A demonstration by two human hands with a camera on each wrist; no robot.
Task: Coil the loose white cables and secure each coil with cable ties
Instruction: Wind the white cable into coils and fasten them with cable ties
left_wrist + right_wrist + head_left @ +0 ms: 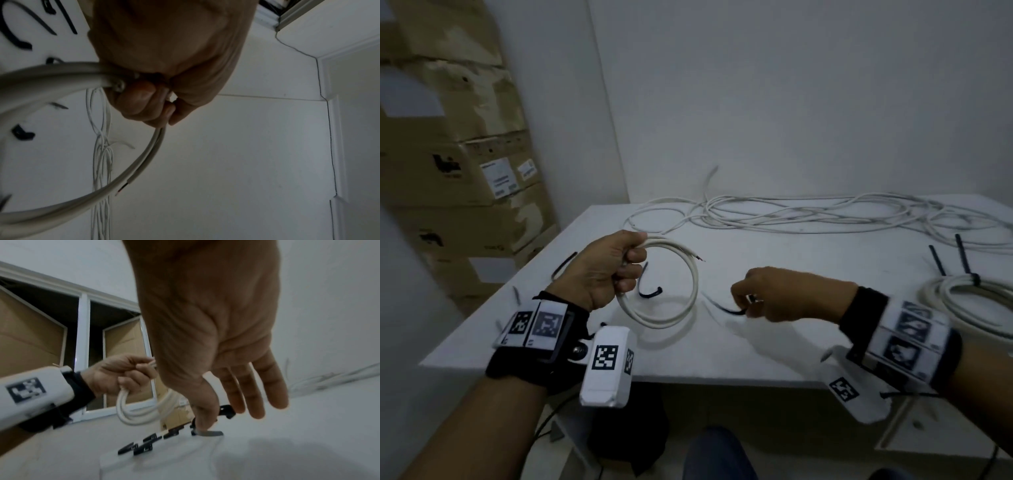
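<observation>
My left hand (626, 270) grips a small coil of white cable (690, 291) at its top left and holds it just above the white table (774, 349). The coil's bare wire end (697, 257) sticks out to the right. In the left wrist view, the fingers (144, 100) are curled round the coil (131, 177). Right of the coil, my right hand (744, 303) is down at the table, where thumb and forefinger pinch a black cable tie (729, 310). The right wrist view shows that pinch on the tie (209, 433), with the other fingers (257, 394) held straight.
Loose white cables (808, 216) sprawl along the table's back edge. A coil bound with black ties (969, 301) lies at the right edge. More black ties lie under the held coil (649, 293) and near the left edge (563, 265). Cardboard boxes (465, 164) are stacked beyond the table's left side.
</observation>
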